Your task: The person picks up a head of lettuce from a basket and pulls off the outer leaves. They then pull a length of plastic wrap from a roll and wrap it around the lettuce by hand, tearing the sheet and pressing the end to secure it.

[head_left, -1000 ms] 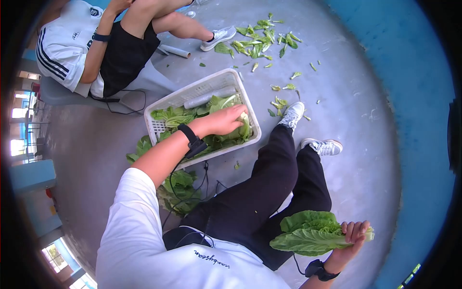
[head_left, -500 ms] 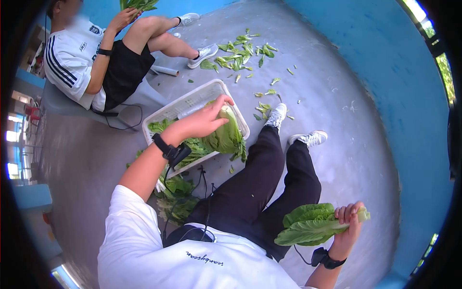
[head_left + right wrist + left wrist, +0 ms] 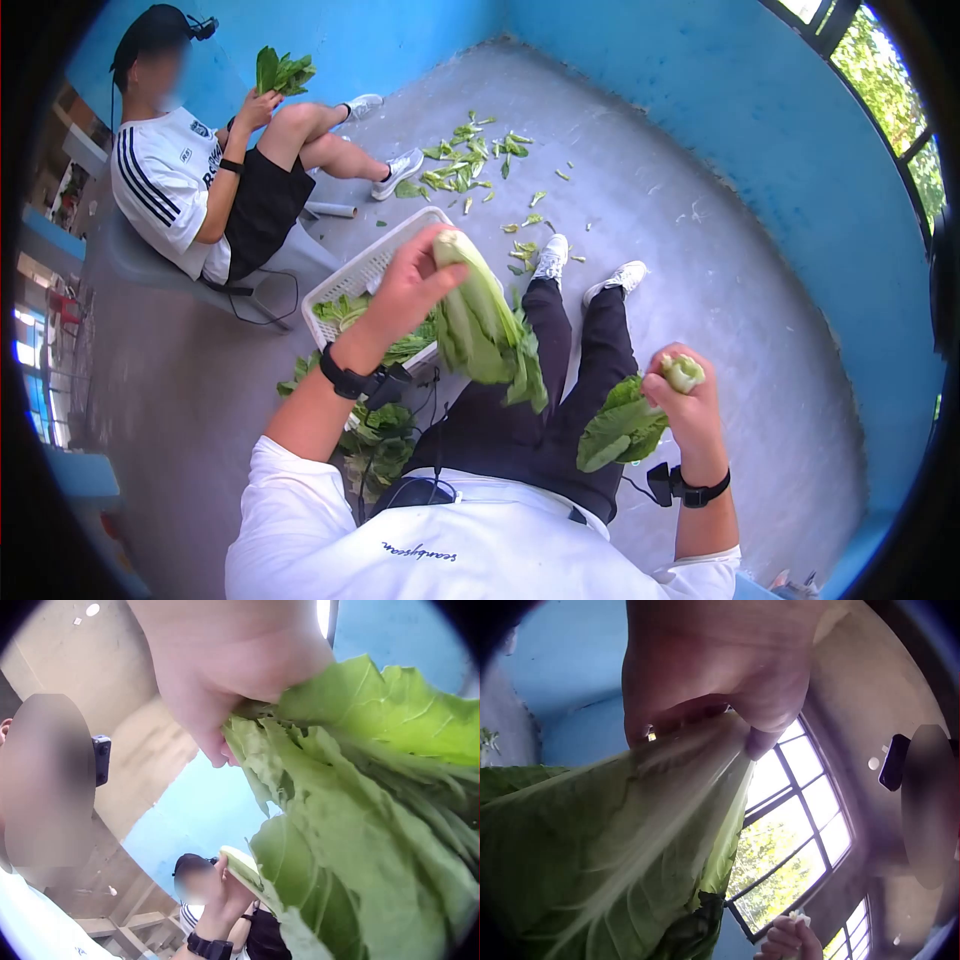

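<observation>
Up over the basket's near side, my left hand (image 3: 410, 285) pinches a large head of leafy greens (image 3: 478, 315) by its pale stem end. Its leaves hang down toward my lap, and the left wrist view shows a broad whitish rib running from the grip. My right hand (image 3: 690, 400) grips a smaller head of leafy greens (image 3: 620, 430) near the cut base, which sticks out above the thumb; its leaves point down and left. In the right wrist view these leaves fill the right side. The white plastic basket (image 3: 365, 265) holds more greens and is partly hidden behind my left forearm.
More greens (image 3: 380, 435) lie on the floor beside the basket, near dark cables. Trimmed leaf scraps (image 3: 460, 170) are scattered ahead on the grey floor. Another person (image 3: 165, 185) sits at the left on a grey chair, holding greens. A blue wall (image 3: 650, 70) curves round the right.
My left hand has lifted the large head of greens out of the basket toward me. My right hand has moved up and left, tilting its greens downward. The head view has risen.
</observation>
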A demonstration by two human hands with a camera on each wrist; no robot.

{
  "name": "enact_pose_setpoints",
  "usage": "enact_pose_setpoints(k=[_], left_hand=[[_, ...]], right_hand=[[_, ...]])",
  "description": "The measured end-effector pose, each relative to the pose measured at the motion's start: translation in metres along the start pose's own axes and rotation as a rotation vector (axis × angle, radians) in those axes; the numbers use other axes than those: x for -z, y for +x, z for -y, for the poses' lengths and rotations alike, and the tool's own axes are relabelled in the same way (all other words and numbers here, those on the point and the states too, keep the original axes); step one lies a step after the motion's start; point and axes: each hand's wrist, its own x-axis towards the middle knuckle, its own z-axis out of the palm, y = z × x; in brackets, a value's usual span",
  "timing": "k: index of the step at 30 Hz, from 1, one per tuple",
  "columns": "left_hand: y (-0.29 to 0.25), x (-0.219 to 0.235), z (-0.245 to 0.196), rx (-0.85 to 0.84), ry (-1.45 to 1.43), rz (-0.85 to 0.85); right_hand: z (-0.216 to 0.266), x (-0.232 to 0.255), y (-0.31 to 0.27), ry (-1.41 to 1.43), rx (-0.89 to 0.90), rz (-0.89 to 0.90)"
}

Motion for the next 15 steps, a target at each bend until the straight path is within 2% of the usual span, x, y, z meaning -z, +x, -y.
enact_pose_setpoints(k=[3, 6, 9, 11, 12, 15], left_hand=[[-0.005, -0.043, -0.010, 0.017, -0.044, 0.144], [-0.010, -0.082, -0.005, 0.049, -0.112, 0.284], [-0.014, -0.113, 0.001, 0.045, -0.097, 0.330], [-0.016, -0.124, -0.002, -0.015, 0.043, 0.335], [-0.018, -0.129, -0.007, -0.045, 0.117, 0.343], [-0.022, -0.138, -0.023, -0.118, 0.277, 0.383]], right_hand=[[0.007, -0.013, 0.000, -0.056, 0.136, -0.002], [0.012, -0.020, -0.002, -0.002, 0.123, -0.039], [0.016, -0.025, -0.005, -0.021, 0.161, -0.058], [0.013, -0.026, -0.007, -0.124, 0.223, -0.055], [0.013, -0.028, -0.008, -0.170, 0.309, -0.061], [0.027, -0.033, -0.020, -0.266, 0.209, -0.044]])
